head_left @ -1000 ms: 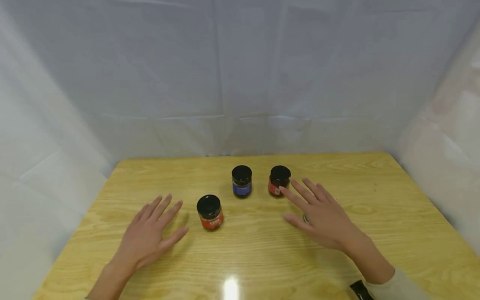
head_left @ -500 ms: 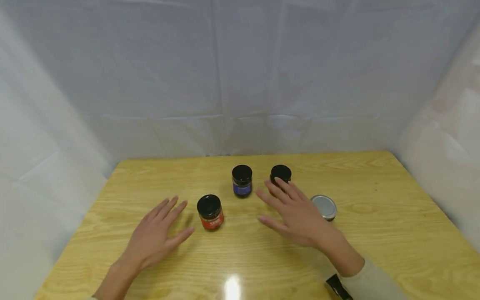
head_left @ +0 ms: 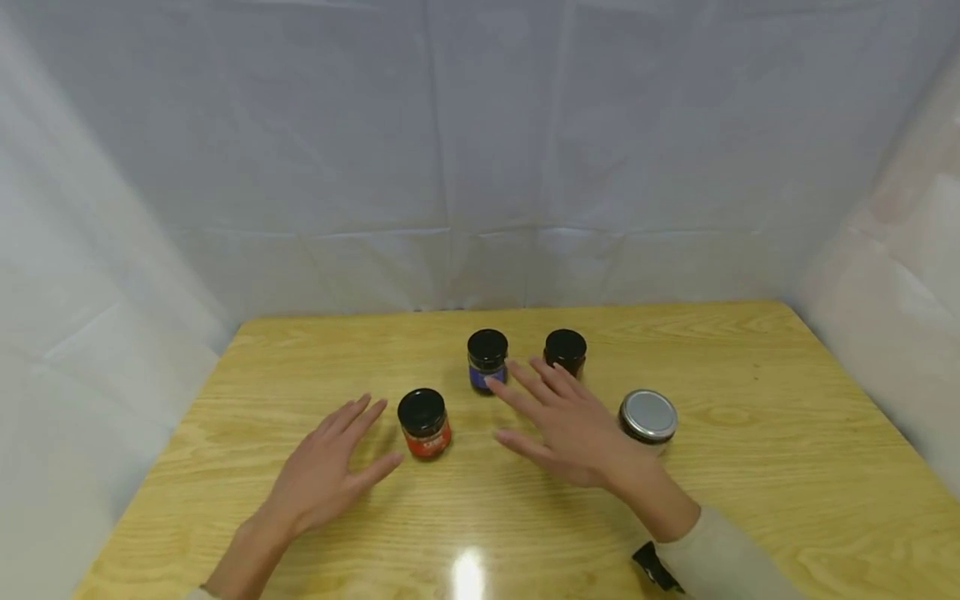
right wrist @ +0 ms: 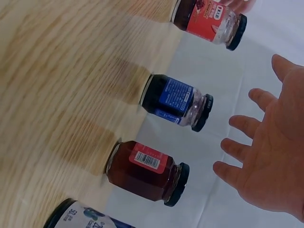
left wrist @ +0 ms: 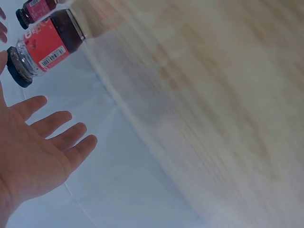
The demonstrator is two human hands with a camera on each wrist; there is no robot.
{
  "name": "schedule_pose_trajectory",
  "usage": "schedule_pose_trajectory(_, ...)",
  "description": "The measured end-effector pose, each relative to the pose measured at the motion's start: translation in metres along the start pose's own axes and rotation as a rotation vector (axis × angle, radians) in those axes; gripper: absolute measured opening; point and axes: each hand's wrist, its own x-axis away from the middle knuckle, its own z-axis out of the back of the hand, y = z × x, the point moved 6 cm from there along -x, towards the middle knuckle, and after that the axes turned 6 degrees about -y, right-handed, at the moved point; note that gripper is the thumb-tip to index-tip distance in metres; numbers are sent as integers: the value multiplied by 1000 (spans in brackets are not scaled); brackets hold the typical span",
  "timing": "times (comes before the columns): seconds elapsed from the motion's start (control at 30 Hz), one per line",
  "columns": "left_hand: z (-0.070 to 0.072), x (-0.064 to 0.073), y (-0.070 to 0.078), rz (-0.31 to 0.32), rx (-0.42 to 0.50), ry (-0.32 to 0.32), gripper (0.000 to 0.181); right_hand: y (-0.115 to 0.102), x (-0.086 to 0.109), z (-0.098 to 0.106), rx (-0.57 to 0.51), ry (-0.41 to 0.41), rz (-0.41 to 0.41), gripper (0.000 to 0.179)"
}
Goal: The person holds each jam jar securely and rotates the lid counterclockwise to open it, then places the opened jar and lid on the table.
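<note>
My left hand [head_left: 326, 475], fingers spread and holding nothing, hovers left of a black-lidded jar with a red-orange label [head_left: 427, 425]. In the left wrist view a gap shows between that hand [left wrist: 38, 152] and the red-labelled jar [left wrist: 47, 45]. My right hand [head_left: 573, 429] is spread above the table, also with nothing in it. Beyond its fingers stand a blue-labelled jar [head_left: 487, 358] and a dark jar with a red label [right wrist: 142, 171], both black-lidded. To the right of the right hand is a silver-lidded jar [head_left: 648, 417], partly covered by the wrist.
The jars stand upright on a wooden table [head_left: 750, 467]. Pale sheeting [head_left: 480, 167] hangs behind the table and along both sides. A small black strap or clip [head_left: 654, 567] is by the right sleeve at the front.
My right hand has moved left, from beside the dark red-labelled jar towards the blue-labelled one, uncovering the silver-lidded jar. My left hand has shifted slightly right, closer to the red-orange-labelled jar.
</note>
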Motion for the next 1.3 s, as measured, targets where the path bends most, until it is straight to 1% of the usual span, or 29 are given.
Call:
schedule_pose_trajectory(0.2,-2,-4,3,24,39,-14,81,-3,-7,-3,36,-9,6,66)
schedule_pose_trajectory(0.27,-3,-5,4,40,65,-25,82,-4,-9,-4,40,-17,3,66)
schedule_pose_trajectory(0.33,-5,-5,5,62,120,-44,85,-5,-10,-5,40,-32,1,65)
schedule_pose_trajectory(0.43,-8,-7,8,109,238,-68,91,-8,-12,-8,35,-63,-11,64)
schedule_pose_trajectory(0.5,-10,-8,10,137,300,-75,94,-9,-13,-9,32,-79,-18,64)
schedule_pose_trajectory(0.6,-10,-10,13,165,331,-78,96,-12,-13,-10,31,-93,-27,65)
schedule_pose_trajectory(0.67,-11,-12,14,170,346,-79,96,-14,-13,-10,32,-99,-27,66)
schedule_pose_trajectory(0.7,-12,-13,14,167,368,-84,95,-16,-13,-10,36,-103,-25,67)
schedule_pose_trajectory(0.87,-21,-21,16,140,530,-103,90,-19,-15,-12,48,-123,-29,67)
schedule_pose_trajectory(0.93,-25,-24,16,140,580,-102,88,-20,-15,-13,54,-134,-35,67)
schedule_pose_trajectory(1.0,-28,-26,16,148,621,-100,86,-20,-16,-14,55,-145,-39,66)
schedule_pose_trajectory(1.07,-32,-28,16,169,655,-102,87,-21,-16,-15,58,-155,-38,66)
schedule_pose_trajectory(1.2,-35,-31,16,201,722,-101,89,-23,-17,-18,69,-165,-31,67)
schedule_pose_trajectory(1.3,-36,-32,17,213,774,-101,86,-24,-18,-18,76,-171,-28,67)
